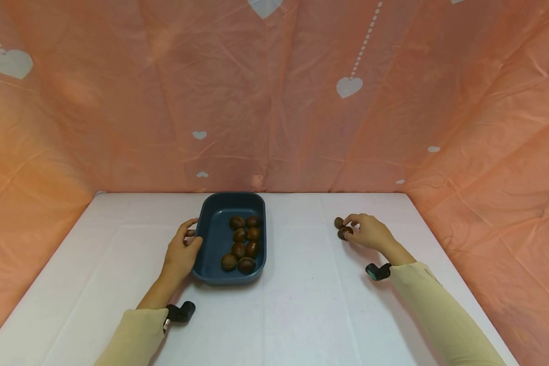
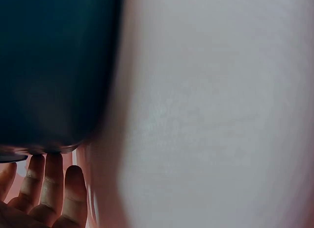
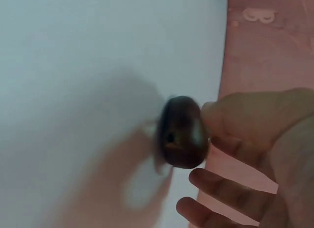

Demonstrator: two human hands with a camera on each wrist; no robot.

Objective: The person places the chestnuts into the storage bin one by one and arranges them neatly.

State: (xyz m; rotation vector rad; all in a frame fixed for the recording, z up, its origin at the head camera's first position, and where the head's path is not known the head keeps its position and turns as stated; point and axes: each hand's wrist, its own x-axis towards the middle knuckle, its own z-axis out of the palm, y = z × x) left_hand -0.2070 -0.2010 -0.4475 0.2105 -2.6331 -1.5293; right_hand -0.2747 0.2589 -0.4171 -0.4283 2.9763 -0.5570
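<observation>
A dark blue rectangular tray (image 1: 215, 244) stands left of centre, with several brown chestnuts (image 1: 238, 249) inside, mostly along its right half. At its left side is my left hand (image 1: 180, 256); in the left wrist view the extended fingers (image 2: 51, 181) touch the outer wall. My right hand (image 1: 368, 233), to the right of centre, pinches a glossy dark chestnut (image 3: 184, 132) between thumb and fingers. Its other fingers (image 3: 235, 196) spread loosely below. Just beyond the held one, another chestnut (image 1: 338, 222) lies on the table near the fingertips.
White cloth covers the table (image 1: 302, 315). An orange curtain (image 1: 238, 101) with pale hearts hangs behind it and along both sides. Each wrist wears a small black camera, the left one (image 1: 181, 311) near the tray's front corner.
</observation>
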